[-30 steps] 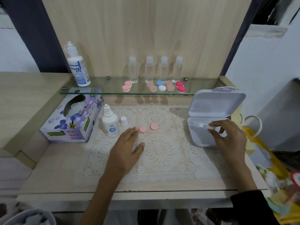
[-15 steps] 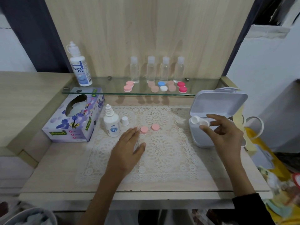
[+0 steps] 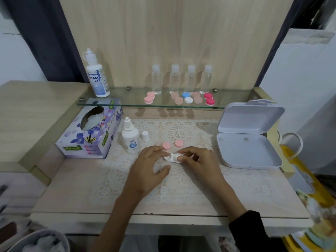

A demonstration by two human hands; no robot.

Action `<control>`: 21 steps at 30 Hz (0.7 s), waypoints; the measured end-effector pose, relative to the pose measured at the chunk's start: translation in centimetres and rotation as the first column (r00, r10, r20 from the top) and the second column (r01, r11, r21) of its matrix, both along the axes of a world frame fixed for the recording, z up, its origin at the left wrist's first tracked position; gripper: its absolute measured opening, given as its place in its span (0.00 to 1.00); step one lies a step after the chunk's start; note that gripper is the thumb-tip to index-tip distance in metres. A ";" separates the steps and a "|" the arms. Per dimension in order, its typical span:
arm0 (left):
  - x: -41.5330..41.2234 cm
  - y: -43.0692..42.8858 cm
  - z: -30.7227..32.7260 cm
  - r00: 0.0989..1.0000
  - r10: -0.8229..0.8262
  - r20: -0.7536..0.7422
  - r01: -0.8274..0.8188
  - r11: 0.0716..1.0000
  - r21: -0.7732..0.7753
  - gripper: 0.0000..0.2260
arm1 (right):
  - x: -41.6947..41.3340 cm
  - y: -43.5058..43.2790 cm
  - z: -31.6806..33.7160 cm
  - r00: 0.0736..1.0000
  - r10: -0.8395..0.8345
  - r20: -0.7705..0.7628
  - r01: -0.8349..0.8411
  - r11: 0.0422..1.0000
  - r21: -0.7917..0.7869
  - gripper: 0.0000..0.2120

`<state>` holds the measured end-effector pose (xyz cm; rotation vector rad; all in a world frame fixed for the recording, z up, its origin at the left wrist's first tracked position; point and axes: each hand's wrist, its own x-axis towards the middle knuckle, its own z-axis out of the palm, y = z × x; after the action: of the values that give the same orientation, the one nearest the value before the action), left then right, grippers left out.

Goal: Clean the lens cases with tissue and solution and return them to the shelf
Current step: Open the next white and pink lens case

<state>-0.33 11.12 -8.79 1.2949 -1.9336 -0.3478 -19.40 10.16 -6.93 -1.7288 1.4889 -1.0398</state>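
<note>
A white lens case base (image 3: 171,158) lies on the lace mat (image 3: 181,182) at the middle of the table. My right hand (image 3: 198,160) pinches its right end, and the fingertips of my left hand (image 3: 151,166) touch its left end. Two pink caps (image 3: 172,144) sit just behind it. A small solution bottle (image 3: 131,140) stands uncapped to the left, its white cap (image 3: 145,135) beside it. The tissue box (image 3: 91,131) is at the far left. Several lens cases (image 3: 189,98) in pink, blue, white and red rest on the glass shelf (image 3: 127,99).
An open white plastic box (image 3: 249,150) sits at the right of the table. A large solution bottle (image 3: 96,77) and several clear bottles (image 3: 181,79) stand on the shelf. A yellow bag (image 3: 312,197) hangs off the right edge, a bin (image 3: 36,240) below left.
My right hand lifted the white lens case base out of the open box and carried it left onto the mat. My left hand shifted slightly right and now touches it.
</note>
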 end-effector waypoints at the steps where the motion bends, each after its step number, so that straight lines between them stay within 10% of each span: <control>1: 0.0 0.0 0.0 1.000 -0.002 0.000 0.002 1.000 -0.003 0.17 | -0.1 -0.1 0.2 0.999 0.018 -0.028 -0.018 1.000 -0.005 0.05; 21: -0.1 0.0 -0.3 0.999 0.021 0.034 -0.020 0.999 -0.027 0.15 | 0.0 0.1 0.0 0.982 0.048 -0.185 -0.060 0.996 -0.062 0.11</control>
<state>-0.42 11.11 -9.14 1.3102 -1.9457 -0.2903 -19.36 10.21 -6.98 -1.9461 1.5241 -0.9334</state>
